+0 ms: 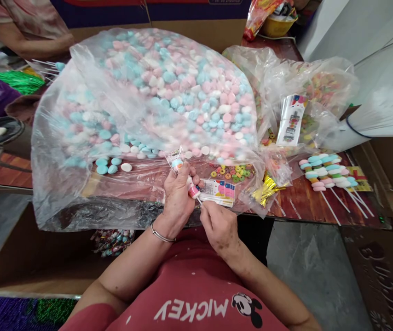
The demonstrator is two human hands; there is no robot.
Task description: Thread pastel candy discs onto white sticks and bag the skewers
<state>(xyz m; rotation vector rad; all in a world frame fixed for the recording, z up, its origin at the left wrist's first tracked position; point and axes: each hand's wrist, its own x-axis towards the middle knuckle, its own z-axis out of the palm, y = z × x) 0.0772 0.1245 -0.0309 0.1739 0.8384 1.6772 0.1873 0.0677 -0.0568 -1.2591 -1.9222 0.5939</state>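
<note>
Red shirt (182, 276), nearest, in front of the big marshmallow bag (120, 92). Open carton (34, 257) below the bag's near left side; wrapped candies (112, 241) inside. Right hand (220, 225), at bag's near side: thumb and fingers closed, pinching the white stick (199, 201) of 1 wrapped marshmallow skewer (193, 189). Left hand (179, 197), also at bag's near side, bracelet (162, 235) on wrist: fingers curled around that skewer, gripping it; its wrapper top sticks up toward the bag. Printed sleeves (222, 191), 1 stack, beside the hands, before the bag. Gold ties (267, 191) off bag's near right corner; marshmallow skewers (327, 172), unwrapped, farther right of it. Candy rings (233, 172) and loose marshmallows (102, 169), blue plus 1 white, along bag's near side, right and left respectively. Dark mug (20, 142) left of bag. Stack 2 of sleeves (291, 122) right of bag. Yellow basket (275, 27) beyond bag's far right; another person's arm (44, 46) beyond its far left.
</note>
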